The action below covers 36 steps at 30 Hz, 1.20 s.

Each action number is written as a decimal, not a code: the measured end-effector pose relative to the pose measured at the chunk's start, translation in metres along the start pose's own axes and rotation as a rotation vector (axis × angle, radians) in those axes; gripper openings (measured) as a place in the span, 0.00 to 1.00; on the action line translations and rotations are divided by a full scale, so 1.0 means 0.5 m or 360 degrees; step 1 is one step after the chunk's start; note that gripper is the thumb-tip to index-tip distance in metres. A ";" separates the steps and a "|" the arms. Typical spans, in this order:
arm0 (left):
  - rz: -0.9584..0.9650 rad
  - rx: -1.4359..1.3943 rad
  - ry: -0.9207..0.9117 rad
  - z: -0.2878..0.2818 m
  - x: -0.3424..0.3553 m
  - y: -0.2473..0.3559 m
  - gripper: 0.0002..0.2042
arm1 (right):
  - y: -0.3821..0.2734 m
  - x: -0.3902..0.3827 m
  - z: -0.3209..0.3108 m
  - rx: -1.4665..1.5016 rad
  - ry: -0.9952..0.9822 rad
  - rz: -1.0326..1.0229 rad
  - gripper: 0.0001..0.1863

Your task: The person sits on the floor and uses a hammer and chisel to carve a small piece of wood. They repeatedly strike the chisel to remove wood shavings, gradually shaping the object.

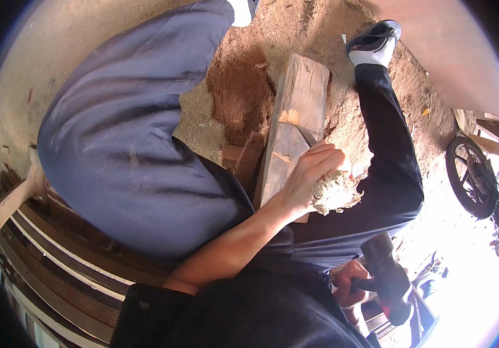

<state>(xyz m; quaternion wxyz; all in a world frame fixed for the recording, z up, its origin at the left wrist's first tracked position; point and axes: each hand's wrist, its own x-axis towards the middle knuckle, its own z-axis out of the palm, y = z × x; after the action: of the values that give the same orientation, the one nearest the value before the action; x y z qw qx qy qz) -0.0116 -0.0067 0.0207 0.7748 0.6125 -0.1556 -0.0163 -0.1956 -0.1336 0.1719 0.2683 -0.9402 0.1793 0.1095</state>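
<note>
The hands are apart, each clamped on a tool: the left hand (314, 166) wraps a chisel (307, 136) whose blade slants onto the wooden beam (287, 139), seemingly touching it near a pale chipped patch, while the right hand (351, 284) grips the handle of a dark-headed hammer (387, 278) beside the hip. The beam lies lengthwise between the person's legs, above sawdust-strewn ground (240, 87). The chisel is probably stiff and light — its frayed butt (336, 192) looks soft and crumbly, so the shaft below seems the sounder hold. The hammer is likely head-heavy, best taken by its handle; the thick beam looks rigid, rough and weighty, best lifted at both ends.
</note>
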 end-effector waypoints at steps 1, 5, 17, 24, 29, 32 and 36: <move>0.0001 -0.0023 0.0027 0.003 0.000 0.001 0.14 | 0.002 0.000 0.002 0.0025 -0.0009 0.0048 0.09; 0.0015 -0.0070 -0.0019 0.001 -0.008 -0.002 0.14 | -0.005 -0.002 0.011 0.0070 0.0149 -0.0014 0.09; 0.0039 -0.0124 0.0040 0.009 -0.011 -0.007 0.12 | 0.063 -0.049 -0.006 0.0156 -0.0101 -0.0229 0.06; 0.0056 -0.0142 0.0036 0.007 -0.013 -0.014 0.12 | 0.000 0.000 0.010 0.0104 -0.0068 -0.0031 0.08; 0.0119 0.0003 0.0033 -0.001 -0.018 -0.015 0.14 | -0.026 0.001 -0.004 0.0082 0.0004 0.0061 0.09; 0.0065 -0.0130 0.0035 0.003 -0.012 -0.013 0.11 | -0.026 0.005 -0.003 0.0116 0.0005 0.0026 0.07; 0.0298 0.0077 -0.0022 -0.016 0.009 0.003 0.10 | -0.048 0.023 -0.007 0.0180 -0.0126 0.0125 0.05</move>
<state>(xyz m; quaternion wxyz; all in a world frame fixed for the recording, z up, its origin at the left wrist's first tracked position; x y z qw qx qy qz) -0.0055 0.0003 0.0216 0.7569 0.6136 -0.2177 0.0556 -0.1750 -0.1198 0.1825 0.3232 -0.9107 0.2111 0.1468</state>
